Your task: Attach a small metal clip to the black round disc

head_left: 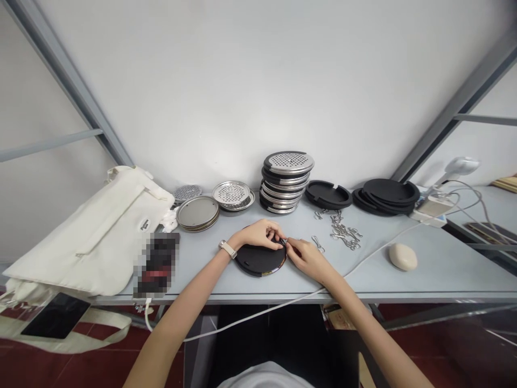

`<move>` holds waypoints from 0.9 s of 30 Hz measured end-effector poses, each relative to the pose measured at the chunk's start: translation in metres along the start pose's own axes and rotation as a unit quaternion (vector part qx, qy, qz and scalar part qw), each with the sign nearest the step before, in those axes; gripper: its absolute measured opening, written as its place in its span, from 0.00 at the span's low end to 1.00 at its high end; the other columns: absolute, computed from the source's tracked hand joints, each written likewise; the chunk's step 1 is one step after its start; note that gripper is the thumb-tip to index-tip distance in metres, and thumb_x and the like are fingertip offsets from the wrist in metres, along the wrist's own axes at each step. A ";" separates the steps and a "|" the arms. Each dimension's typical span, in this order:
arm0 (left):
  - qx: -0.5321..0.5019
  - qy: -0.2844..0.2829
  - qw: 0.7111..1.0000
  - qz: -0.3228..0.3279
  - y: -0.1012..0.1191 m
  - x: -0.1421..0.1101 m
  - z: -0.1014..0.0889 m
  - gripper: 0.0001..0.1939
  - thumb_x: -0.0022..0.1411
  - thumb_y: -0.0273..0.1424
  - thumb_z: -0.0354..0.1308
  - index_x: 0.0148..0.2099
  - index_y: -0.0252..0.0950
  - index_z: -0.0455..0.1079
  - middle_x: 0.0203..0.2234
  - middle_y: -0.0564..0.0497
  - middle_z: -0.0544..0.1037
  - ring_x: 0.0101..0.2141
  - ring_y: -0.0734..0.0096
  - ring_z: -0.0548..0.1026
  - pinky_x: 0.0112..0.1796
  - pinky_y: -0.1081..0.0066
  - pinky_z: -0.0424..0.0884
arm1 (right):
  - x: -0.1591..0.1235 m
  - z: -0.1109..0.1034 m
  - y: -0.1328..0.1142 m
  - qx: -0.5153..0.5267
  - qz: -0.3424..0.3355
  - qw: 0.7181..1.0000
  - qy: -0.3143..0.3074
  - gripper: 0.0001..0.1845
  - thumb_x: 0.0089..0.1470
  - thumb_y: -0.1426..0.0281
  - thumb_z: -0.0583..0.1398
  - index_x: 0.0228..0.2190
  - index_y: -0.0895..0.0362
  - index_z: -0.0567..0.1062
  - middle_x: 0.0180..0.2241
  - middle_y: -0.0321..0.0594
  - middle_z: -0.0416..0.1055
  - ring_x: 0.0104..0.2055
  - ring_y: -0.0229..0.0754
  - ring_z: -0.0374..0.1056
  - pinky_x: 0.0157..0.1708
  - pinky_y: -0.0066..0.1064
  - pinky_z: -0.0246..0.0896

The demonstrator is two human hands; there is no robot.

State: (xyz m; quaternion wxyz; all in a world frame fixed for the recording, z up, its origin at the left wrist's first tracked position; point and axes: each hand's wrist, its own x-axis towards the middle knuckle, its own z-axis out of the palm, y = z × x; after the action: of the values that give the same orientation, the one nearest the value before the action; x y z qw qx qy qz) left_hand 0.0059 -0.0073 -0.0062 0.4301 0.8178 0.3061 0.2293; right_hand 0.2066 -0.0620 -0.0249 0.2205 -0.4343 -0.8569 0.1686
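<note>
A round black disc lies on the table in front of me, with a shiny strip along its near right edge. My left hand rests over its far side, fingers curled down and closed at the rim. At the disc's right edge, my right hand is closed in a pinch on a small metal clip, mostly hidden by the fingertips. Both hands' fingertips almost meet there. A loose metal clip lies just beyond my right hand, and a pile of similar clips is farther right.
Behind the disc stands a tall stack of perforated metal and black discs. Metal plates are left, black round trays right. A white bag, a white cable, a cream rounded object and a power strip surround the workspace.
</note>
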 end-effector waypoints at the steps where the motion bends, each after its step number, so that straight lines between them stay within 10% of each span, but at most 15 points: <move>1: -0.001 -0.001 1.000 0.002 0.000 0.000 0.000 0.14 0.49 0.31 0.65 0.39 0.30 0.75 0.28 0.52 0.72 0.23 0.82 0.63 0.26 0.77 0.61 | 0.000 0.000 0.000 0.001 -0.001 1.000 0.000 0.16 0.63 0.68 0.46 0.28 0.56 0.68 0.25 0.40 0.70 0.27 0.41 0.64 0.30 0.29 0.52; 27: -0.007 0.001 1.000 -0.002 -0.002 0.000 0.000 0.13 0.48 0.32 0.66 0.37 0.30 0.75 0.27 0.53 0.71 0.24 0.81 0.64 0.26 0.77 0.61 | 0.000 -0.002 0.000 0.003 -0.014 1.000 -0.001 0.14 0.62 0.70 0.47 0.27 0.55 0.67 0.24 0.39 0.69 0.27 0.41 0.63 0.30 0.29 0.52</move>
State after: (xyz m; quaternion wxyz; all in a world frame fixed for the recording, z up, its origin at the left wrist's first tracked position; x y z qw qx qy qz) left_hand 0.0056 -0.0062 -0.0079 0.4362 0.8137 0.3068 0.2313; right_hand 0.2073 -0.0618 -0.0232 0.2234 -0.4216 -0.8626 0.1681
